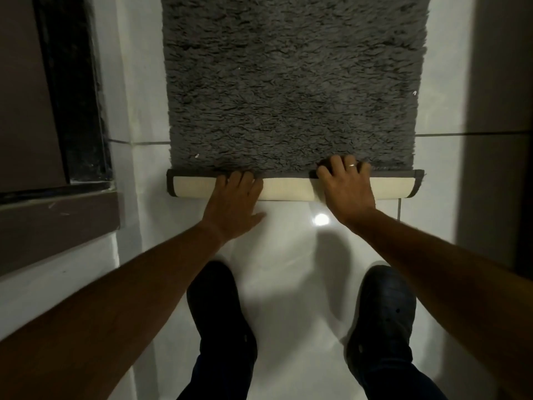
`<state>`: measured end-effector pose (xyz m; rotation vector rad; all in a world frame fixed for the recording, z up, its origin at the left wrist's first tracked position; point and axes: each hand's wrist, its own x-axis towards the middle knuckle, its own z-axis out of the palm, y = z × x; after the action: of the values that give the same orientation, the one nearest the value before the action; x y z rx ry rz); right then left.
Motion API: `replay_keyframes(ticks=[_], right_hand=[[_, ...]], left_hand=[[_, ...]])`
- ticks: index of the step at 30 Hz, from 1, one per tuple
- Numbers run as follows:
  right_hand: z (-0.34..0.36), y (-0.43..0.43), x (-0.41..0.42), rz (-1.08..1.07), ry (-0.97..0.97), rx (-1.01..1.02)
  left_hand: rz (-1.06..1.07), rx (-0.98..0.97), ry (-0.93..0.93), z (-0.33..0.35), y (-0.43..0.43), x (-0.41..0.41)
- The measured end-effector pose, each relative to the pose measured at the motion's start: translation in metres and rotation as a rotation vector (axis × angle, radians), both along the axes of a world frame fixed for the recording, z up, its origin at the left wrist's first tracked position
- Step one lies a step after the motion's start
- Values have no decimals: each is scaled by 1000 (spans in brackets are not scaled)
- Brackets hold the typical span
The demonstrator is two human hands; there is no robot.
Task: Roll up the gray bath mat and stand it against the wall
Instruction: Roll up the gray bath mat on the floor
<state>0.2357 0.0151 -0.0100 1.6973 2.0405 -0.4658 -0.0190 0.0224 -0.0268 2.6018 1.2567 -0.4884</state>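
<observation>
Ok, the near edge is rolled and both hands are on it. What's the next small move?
Probably push the roll forward one more turn. The left hand and right hand curl over the rolled near edge of the gray bath mat, cream backing outward, and most of it lies flat ahead.

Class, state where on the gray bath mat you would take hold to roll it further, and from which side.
Probably the cream-backed rolled edge, from the near side, as the left hand and right hand do, spaced apart: the roll is long, low, crosswise.
</observation>
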Motion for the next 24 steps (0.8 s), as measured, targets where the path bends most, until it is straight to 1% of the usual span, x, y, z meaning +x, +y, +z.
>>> replay_keyframes(ticks=[2, 3, 5, 7, 9, 11, 12, 14, 15, 16, 17, 18, 20, 21, 22, 23, 24], right_hand=[[-1, -1, 1, 22, 28, 95], [-2, -4, 4, 39, 71, 138], [-4, -11, 10, 103, 101, 154], [-8, -17, 15, 161, 91, 139], [-9, -15, 17, 132, 128, 105], [-3, -10, 21, 108, 229, 28], [1, -7, 25, 108, 284, -28], [13, -4, 32, 68, 363, -210], [17, -4, 33, 18, 369, -323], [20, -5, 32, -33, 359, -414], [20, -5, 30, -84, 355, -468], [20, -5, 28, -139, 370, -482], [17, -3, 24, -218, 412, -415], [15, -2, 23, -223, 413, -348], [14, 1, 23, -204, 391, -256], [14, 2, 22, -170, 347, -153], [13, 0, 21, -137, 295, -52]], left_hand=[[1, 9, 61, -2, 7, 3], [10, 21, 61, -3, 11, 5], [8, 39, 12, -5, 19, 5], [24, -12, -73, -6, 22, 1], [87, -72, -137, -4, 22, -4], [153, -163, -158, 6, 23, -4], [151, -237, -147, 12, 23, -3], [133, -396, -100, 22, 16, -5], [153, -462, -72, 25, 12, -6], [185, -488, -61, 27, 6, -6], [209, -449, -70, 30, -1, -6], [207, -334, -92, 31, -10, -4], [158, -99, -76, 31, -27, 2], [133, -23, -84, 28, -38, 5], [118, 9, -84, 26, -46, 8], [124, -15, -53, 24, -53, 10], [148, -71, 19, 22, -57, 12]])
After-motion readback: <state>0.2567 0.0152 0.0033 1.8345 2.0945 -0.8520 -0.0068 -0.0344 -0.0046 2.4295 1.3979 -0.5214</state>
